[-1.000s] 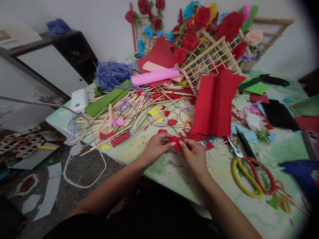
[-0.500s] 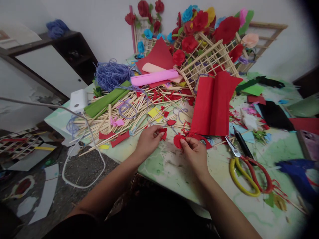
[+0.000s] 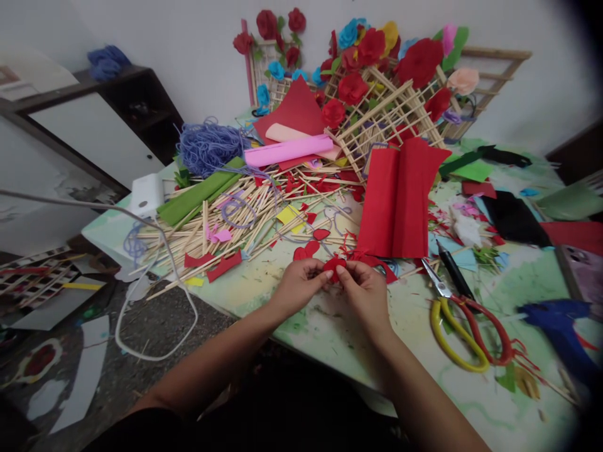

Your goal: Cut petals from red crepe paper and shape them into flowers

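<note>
Between my two hands is a red paper petal point(image 3: 335, 269). My left hand point(image 3: 301, 284) pinches its left side with thumb and fingers, and my right hand point(image 3: 363, 285) pinches its right side. Just beyond my left fingers, a second red petal piece point(image 3: 306, 251) lies on the table point(image 3: 311, 326). A smaller red cut piece point(image 3: 321, 234) rests a little farther back. Behind my right hand stands a folded sheet of red crepe paper point(image 3: 396, 201), with red scraps around its lower edge.
Scissors point(image 3: 445, 292) and a black pen point(image 3: 455, 270) lie right of my right hand, a blue glue gun point(image 3: 560, 320) farther right. Bamboo sticks point(image 3: 226, 220), purple yarn point(image 3: 210, 147) and rolled pink paper point(image 3: 287, 150) fill the back left. Paper roses point(image 3: 372, 45) on stick lattices stand against the wall.
My left hand has put down its red petal piece on the table and moved right to meet my right hand. Both now grip the petal that my right hand was holding.
</note>
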A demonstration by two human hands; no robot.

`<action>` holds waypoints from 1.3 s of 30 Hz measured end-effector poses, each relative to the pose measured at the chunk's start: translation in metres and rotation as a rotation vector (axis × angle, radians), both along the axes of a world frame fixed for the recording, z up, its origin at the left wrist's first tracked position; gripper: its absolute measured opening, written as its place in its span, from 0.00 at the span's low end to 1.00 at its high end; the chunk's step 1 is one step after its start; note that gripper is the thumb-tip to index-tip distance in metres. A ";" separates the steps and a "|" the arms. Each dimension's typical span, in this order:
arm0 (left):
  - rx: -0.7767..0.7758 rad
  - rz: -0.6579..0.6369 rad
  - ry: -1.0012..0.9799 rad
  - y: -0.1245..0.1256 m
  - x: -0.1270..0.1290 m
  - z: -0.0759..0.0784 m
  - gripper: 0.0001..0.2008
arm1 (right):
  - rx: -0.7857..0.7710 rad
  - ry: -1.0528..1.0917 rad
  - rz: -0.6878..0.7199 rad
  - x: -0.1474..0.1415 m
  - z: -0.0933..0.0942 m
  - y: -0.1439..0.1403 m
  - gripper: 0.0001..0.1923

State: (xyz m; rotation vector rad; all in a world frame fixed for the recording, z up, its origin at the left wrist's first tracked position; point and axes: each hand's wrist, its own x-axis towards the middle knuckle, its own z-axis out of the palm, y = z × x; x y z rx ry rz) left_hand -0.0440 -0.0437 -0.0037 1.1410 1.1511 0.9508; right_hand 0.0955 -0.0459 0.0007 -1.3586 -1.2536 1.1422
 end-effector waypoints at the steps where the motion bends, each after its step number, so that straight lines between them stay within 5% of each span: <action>1: -0.015 0.014 -0.027 0.000 0.000 0.001 0.10 | -0.008 0.007 -0.013 0.000 0.000 0.000 0.13; 12: -0.054 0.030 -0.087 -0.002 -0.002 0.001 0.14 | -0.013 -0.055 -0.048 0.000 -0.004 0.000 0.13; 20: -0.022 -0.021 -0.085 -0.002 -0.003 -0.001 0.18 | 0.120 -0.212 -0.053 -0.001 0.003 -0.002 0.10; 39: -0.023 -0.018 -0.017 -0.006 -0.002 -0.002 0.15 | 0.078 -0.135 -0.025 -0.001 0.001 -0.002 0.11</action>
